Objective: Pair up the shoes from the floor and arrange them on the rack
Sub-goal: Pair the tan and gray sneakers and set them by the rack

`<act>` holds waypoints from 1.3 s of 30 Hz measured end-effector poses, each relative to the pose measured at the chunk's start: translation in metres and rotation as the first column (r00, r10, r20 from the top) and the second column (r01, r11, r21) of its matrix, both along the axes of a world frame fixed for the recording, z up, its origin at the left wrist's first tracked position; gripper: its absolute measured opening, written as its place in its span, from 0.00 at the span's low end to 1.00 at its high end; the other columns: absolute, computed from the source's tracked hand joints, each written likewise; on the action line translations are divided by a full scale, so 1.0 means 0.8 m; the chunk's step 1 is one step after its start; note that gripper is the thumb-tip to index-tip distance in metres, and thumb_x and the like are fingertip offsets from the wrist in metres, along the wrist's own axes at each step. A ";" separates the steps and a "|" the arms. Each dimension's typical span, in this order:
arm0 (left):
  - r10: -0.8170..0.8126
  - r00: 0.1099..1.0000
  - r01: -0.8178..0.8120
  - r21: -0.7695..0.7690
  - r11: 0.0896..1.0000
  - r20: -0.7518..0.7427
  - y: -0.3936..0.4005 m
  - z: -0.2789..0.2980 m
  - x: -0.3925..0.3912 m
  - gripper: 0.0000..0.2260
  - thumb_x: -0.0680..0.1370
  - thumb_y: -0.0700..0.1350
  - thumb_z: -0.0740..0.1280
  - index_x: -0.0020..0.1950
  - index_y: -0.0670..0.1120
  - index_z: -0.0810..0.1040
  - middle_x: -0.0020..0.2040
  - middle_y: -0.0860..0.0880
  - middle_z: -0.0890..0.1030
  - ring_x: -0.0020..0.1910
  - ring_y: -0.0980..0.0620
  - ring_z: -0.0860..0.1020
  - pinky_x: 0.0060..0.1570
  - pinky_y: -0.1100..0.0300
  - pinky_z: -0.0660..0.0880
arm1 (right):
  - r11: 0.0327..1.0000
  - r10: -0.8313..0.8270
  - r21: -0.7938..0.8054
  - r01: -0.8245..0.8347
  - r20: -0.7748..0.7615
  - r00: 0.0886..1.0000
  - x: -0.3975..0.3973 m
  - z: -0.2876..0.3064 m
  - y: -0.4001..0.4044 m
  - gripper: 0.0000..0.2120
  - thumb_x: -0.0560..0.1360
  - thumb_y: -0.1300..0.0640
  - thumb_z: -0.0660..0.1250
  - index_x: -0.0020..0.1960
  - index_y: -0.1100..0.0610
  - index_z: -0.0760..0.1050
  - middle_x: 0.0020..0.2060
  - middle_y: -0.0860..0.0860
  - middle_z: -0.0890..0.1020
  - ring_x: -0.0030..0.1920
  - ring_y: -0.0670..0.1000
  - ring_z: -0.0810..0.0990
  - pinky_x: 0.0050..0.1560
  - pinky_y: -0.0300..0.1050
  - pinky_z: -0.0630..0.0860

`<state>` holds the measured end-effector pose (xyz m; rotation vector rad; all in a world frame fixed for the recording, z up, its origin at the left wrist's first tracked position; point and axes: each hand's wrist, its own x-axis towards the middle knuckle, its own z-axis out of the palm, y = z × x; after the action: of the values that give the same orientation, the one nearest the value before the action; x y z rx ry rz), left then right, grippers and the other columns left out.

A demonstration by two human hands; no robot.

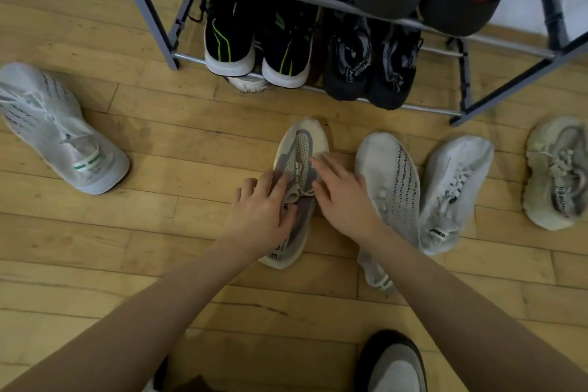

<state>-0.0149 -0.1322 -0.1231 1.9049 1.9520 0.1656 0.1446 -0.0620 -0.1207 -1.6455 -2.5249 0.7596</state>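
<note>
Both hands are working on the grey-and-cream sneaker [297,181] lying toe-toward-the-rack in the middle of the wooden floor [127,232]. The left hand [264,210] is curling over the lace area, seemingly getting hold of the tongue or laces, while the right hand [340,197] is resting flat on the other side with fingers pretty much straight, probably just steadying it for a lift. Its likely match, the beige sneaker [555,172], is sitting way off to the right, so that one's probably getting fetched next. Two white sneakers [423,188] are lying side by side just right of the hands, already looking paired, and another white sneaker [54,127] is lying alone far left. The rack [152,9] is already holding black-and-green, dark grey, tan and black-red pairs. Can't tell what's left for free shelf space since the top is cut off, and there's something whitish under the bottom rail I can't make out.
</note>
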 end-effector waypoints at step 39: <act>-0.583 0.808 0.590 0.143 0.795 -0.092 0.181 0.049 0.478 0.19 0.79 0.52 0.55 0.69 0.47 0.65 0.67 0.47 0.69 0.64 0.43 0.66 0.60 0.51 0.60 | 0.462 -0.846 0.140 0.876 -0.228 0.483 0.453 0.020 0.007 0.21 0.81 0.48 0.53 0.74 0.45 0.58 0.70 0.48 0.66 0.66 0.55 0.69 0.66 0.56 0.65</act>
<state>0.3674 0.0129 -0.0838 2.5457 1.3025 0.1049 0.5068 -0.0564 -0.1051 -2.2950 -1.2335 0.3701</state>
